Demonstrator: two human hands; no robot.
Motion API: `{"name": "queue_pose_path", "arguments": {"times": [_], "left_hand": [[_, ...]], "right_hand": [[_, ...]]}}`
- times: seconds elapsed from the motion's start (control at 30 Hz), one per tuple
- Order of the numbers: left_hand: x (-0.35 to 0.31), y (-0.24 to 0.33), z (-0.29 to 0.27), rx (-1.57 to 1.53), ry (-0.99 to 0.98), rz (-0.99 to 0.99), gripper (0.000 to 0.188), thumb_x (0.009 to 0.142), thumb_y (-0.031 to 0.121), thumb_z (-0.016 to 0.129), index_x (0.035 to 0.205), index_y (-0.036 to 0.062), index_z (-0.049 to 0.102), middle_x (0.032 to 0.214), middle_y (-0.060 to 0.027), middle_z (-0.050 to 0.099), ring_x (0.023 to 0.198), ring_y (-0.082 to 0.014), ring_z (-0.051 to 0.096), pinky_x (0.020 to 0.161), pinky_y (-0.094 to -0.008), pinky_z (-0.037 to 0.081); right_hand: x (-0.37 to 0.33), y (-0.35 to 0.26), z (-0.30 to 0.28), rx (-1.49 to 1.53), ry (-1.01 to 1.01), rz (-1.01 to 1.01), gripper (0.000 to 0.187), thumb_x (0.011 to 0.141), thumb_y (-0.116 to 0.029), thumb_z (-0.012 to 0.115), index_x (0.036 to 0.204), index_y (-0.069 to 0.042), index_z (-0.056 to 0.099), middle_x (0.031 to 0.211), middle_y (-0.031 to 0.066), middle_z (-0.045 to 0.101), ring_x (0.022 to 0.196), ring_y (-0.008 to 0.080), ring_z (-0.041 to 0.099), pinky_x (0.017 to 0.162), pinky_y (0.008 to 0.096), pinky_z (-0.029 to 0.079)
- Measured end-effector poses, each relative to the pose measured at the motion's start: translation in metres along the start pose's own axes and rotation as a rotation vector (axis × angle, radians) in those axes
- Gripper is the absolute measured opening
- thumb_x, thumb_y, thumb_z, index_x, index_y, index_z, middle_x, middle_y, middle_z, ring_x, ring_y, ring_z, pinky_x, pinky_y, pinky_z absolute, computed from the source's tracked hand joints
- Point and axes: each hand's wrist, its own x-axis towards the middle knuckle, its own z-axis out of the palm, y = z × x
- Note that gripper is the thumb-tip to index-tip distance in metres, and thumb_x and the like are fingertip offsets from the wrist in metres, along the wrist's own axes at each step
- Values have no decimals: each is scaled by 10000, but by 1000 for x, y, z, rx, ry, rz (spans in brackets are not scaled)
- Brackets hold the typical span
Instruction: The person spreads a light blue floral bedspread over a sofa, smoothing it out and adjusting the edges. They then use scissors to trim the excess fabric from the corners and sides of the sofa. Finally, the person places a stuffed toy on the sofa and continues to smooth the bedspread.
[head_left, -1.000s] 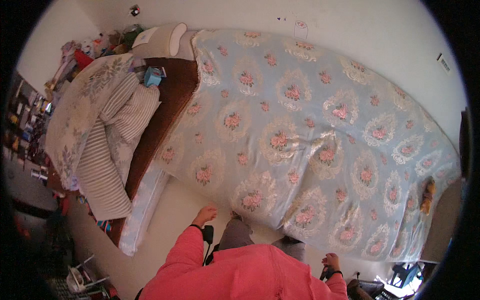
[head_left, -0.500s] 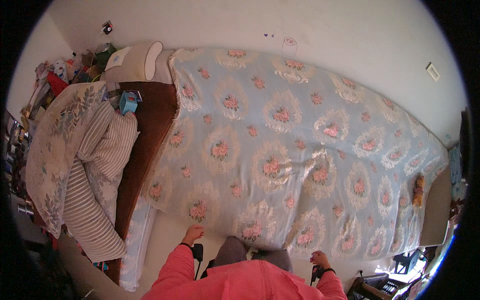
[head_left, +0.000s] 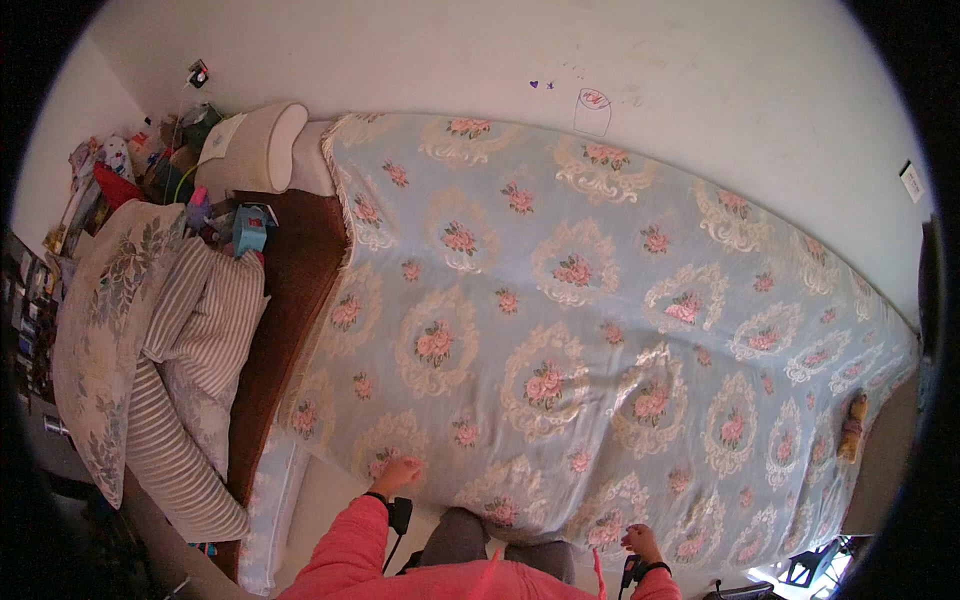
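A large pale blue bedspread (head_left: 560,300) with pink roses and cream scrollwork covers most of the bed before me. My left hand (head_left: 400,474) is over its near edge, left of my knees. The fingers are loosely bent and apart, with nothing seen in them. To the right of my knees, my right hand (head_left: 641,543) is in front of the bedspread's near side, fingers partly curled but apart, holding nothing visible. Whether either hand touches the cloth, I cannot tell. Both wrists wear dark bands, with small black devices beside them.
Striped pillows (head_left: 190,440) and a leaf-patterned cushion (head_left: 110,330) pile up at the left, beside the brown bed end (head_left: 300,250). A beige contoured pillow (head_left: 255,150) and a blue box (head_left: 250,230) lie behind. A small yellow-brown toy (head_left: 852,428) sits far right.
The bed and wall have shifted lower in view, as my head view tilts up. My left hand now overlaps the bedspread's near edge. The bedspread itself looks unchanged.
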Motion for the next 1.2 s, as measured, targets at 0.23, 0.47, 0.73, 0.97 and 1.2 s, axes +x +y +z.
{"name": "queue_pose_path", "arguments": {"times": [0.23, 0.47, 0.73, 0.97, 1.2], "left_hand": [[-24, 4, -2, -3, 77, -28, 199, 839, 202, 497, 822, 23, 584, 684, -36, 570, 592, -111, 518, 540, -253, 425], [-58, -53, 9, 70, -120, -65, 127, 801, 102, 519, 862, 13, 586, 708, -62, 588, 584, -144, 553, 516, -264, 460], [-74, -77, 8, -117, -246, -262, 202, 808, 103, 525, 989, 14, 538, 741, -80, 598, 625, -159, 568, 516, -263, 462], [-43, -49, 43, 116, -163, -64, 180, 807, 96, 515, 961, 6, 536, 715, -85, 596, 568, -151, 555, 475, -262, 443], [-111, -10, 282, -20, -361, -52, 205, 813, 105, 529, 999, 17, 533, 731, -99, 588, 579, -158, 559, 517, -294, 479]], "right_hand": [[18, 13, 21, -413, -8, -330, 291, 848, -261, 506, 957, 4, 556, 717, 96, 631, 594, 167, 609, 514, 279, 482], [-36, 33, 41, -157, 61, -211, 292, 835, -244, 485, 944, 11, 575, 740, 86, 627, 615, 168, 598, 566, 297, 475], [-172, 102, 64, 15, 141, 20, 265, 834, -210, 461, 960, -8, 577, 773, 82, 633, 674, 171, 616, 603, 299, 485], [-237, 229, 54, 123, 179, 107, 270, 841, -237, 467, 967, -25, 579, 785, 73, 642, 682, 157, 618, 600, 279, 488], [-245, 401, -72, 176, 354, 62, 267, 834, -225, 478, 946, -4, 579, 765, 83, 638, 647, 172, 617, 615, 302, 493]]}}
